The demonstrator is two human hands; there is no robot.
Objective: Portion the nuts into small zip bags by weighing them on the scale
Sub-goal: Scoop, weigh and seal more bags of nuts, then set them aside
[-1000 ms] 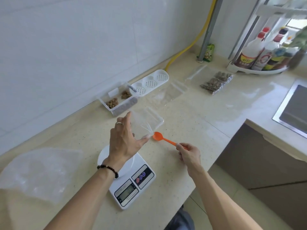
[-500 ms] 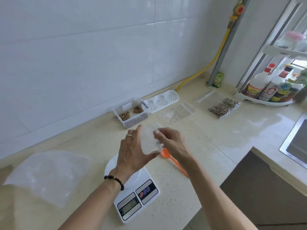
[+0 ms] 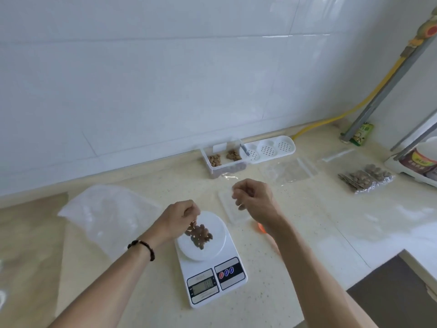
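Reaching over a white digital kitchen scale (image 3: 210, 261) on a speckled cream stone surface (image 3: 307, 233), a person works with two bare hands. A small heap of brown nuts (image 3: 200, 234) sits on the scale's round white platform, seemingly inside a thin clear bag that is hard to see. The left hand (image 3: 176, 220), with a dark bead bracelet at the wrist, has its fingers curled and pinched at the top of the heap, apparently gripping the bag's edge. The right hand (image 3: 254, 200) hovers just right of the scale with fingers curled; whether it pinches clear film cannot be told.

The nuts look light, hard and loose, so they would roll and scatter if tipped. The bag film would be flimsy and slippery, best held by its stiffer zip rim.

Further back against the white tiled wall stands a clear plastic box with more nuts (image 3: 223, 160), its perforated white lid (image 3: 269, 149) hinged open. Empty clear zip bags (image 3: 289, 171) lie right of it, and filled bags of nuts (image 3: 365, 177) further right. A large crumpled clear plastic bag (image 3: 104, 216) lies at left.

An orange object (image 3: 261, 227) is mostly hidden behind the right forearm. The scale's display is too blurred to read.
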